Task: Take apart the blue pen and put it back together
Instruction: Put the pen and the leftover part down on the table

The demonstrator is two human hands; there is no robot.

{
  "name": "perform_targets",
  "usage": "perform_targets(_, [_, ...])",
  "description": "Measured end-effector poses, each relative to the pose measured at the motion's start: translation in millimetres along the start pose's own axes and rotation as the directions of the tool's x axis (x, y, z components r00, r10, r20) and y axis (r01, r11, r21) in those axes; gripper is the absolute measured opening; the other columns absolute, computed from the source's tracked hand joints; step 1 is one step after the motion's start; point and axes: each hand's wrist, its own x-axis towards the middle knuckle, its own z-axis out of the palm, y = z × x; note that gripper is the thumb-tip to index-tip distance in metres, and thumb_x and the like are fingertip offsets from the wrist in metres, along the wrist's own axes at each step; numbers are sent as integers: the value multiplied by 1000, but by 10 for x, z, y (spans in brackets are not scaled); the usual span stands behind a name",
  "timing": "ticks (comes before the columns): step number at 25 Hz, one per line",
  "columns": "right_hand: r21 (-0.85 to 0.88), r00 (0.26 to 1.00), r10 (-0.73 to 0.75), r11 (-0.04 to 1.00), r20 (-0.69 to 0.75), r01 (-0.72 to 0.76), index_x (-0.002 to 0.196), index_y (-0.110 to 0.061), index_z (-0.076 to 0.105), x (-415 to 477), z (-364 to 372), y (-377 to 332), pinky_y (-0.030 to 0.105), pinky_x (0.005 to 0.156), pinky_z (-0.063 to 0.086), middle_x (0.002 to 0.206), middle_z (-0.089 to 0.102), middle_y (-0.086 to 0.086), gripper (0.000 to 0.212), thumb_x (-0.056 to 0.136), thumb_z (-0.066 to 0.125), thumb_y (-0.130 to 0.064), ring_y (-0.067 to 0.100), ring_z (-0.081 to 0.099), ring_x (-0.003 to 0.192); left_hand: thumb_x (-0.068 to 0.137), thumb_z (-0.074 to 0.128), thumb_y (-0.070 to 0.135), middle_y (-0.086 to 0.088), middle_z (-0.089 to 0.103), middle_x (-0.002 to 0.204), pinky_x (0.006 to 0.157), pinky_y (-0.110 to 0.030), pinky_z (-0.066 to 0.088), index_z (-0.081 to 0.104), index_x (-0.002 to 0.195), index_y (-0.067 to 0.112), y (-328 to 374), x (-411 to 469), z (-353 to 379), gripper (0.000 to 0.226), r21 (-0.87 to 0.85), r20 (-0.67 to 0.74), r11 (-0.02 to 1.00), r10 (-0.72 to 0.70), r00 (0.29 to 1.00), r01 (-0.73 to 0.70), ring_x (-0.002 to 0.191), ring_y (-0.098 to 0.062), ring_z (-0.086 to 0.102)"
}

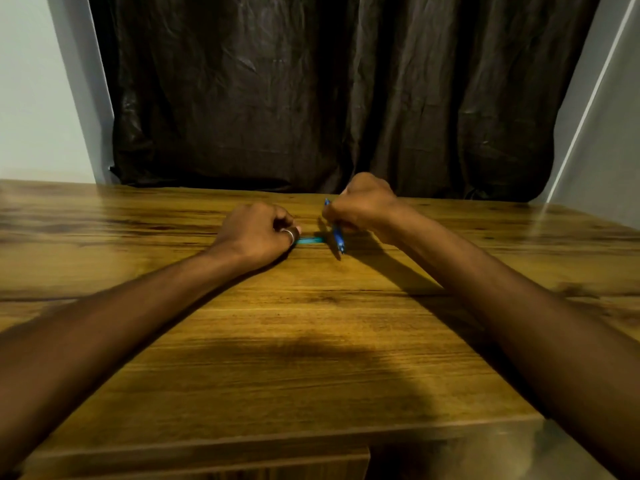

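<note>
**Pen apart, reassembly pending**

On the worktop (311,323), the left hand (258,233) pinched a teal piece (310,240) pointing toward three o'clock. The right hand (367,206) gripped the blue pen (336,233), fingers curled shut. Rejoining apparently remained.

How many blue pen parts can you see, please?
2: a dark blue part gripped in the right hand, a teal part on the table by the left hand. Fists may hide more.
</note>
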Motion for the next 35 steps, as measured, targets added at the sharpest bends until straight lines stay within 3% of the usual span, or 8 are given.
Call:
perform_targets(3, [-144, 996, 33, 989, 79, -22, 79, -14, 70, -25, 43, -10, 36, 74, 62, 79, 73, 5, 19, 69, 82, -25, 17, 73, 81, 92, 69, 36, 12, 74, 91, 65, -25, 54, 77, 99, 31, -17, 19, 18, 12, 34, 10, 999, -30, 1000, 29, 78, -3, 63])
perform_targets(9, [-209, 991, 58, 977, 120, -32, 65, -12, 73, -67, 96, -41, 28, 60, 58, 64, 73, 0, 18, 66, 86, -25, 12, 72, 65, 84, 77, 38, 21, 69, 75, 55, -21, 46, 79, 85, 33, -27, 38, 30, 5, -40, 38, 997, -61, 997, 62, 74, 1, 63])
perform_targets(12, [-241, 993, 32, 971, 112, -5, 60, -14, 71, -81, 125, -39, 26, 53, 50, 56, 69, -2, 18, 65, 84, -27, 11, 66, 58, 82, 80, 38, 19, 72, 75, 57, -23, 51, 77, 77, 32, 8, 52, 53, 8, -83, 56, 995, -59, 997, 64, 73, -1, 66])
perform_targets(20, [-293, 997, 3, 956, 80, 20, 61, -15, 72, -54, 180, -30, 23, 50, 42, 65, 70, 0, 21, 61, 82, -33, 13, 65, 66, 83, 78, 34, 17, 72, 75, 58, -21, 51, 80, 84, 28, 61, 71, 87, 7, -36, 29, 997, -61, 998, 62, 71, -1, 65])
perform_targets(24, [-346, 997, -28, 937, 68, 50, 57, -15, 68, -36, 186, -20, 24, 45, 35, 57, 63, -4, 28, 63, 82, -38, 10, 58, 60, 84, 75, 27, 12, 75, 80, 63, -25, 56, 81, 89, 26, 90, 81, 92, 8, -23, 35, 997, -67, 997, 68, 74, -5, 67])
perform_targets(29, [-341, 997, -31, 939, 74, 55, 61, -16, 68, -24, 186, -20, 24, 45, 37, 63, 66, -2, 24, 66, 80, -37, 11, 60, 63, 84, 74, 26, 10, 76, 77, 65, -28, 59, 81, 87, 26, 95, 82, 94, 9, -38, 29, 995, -87, 996, 88, 71, -6, 69])
perform_targets(33, [-276, 995, -10, 960, 99, 37, 61, -17, 70, -45, 178, -4, 22, 45, 42, 59, 68, -4, 23, 68, 79, -37, 8, 65, 61, 86, 72, 26, 11, 72, 64, 47, -22, 49, 80, 80, 24, 91, 58, 95, 11, -69, 2, 994, -90, 996, 90, 58, -6, 66])
perform_targets(35, [-234, 998, 0, 972, 66, 15, 59, -16, 70, -50, 163, -10, 22, 46, 46, 55, 69, -4, 28, 71, 72, -41, 10, 68, 60, 86, 71, 28, 8, 72, 63, 50, -30, 56, 79, 76, 22, 108, 30, 76, 14, -68, -12, 993, -94, 996, 93, 59, -12, 68])
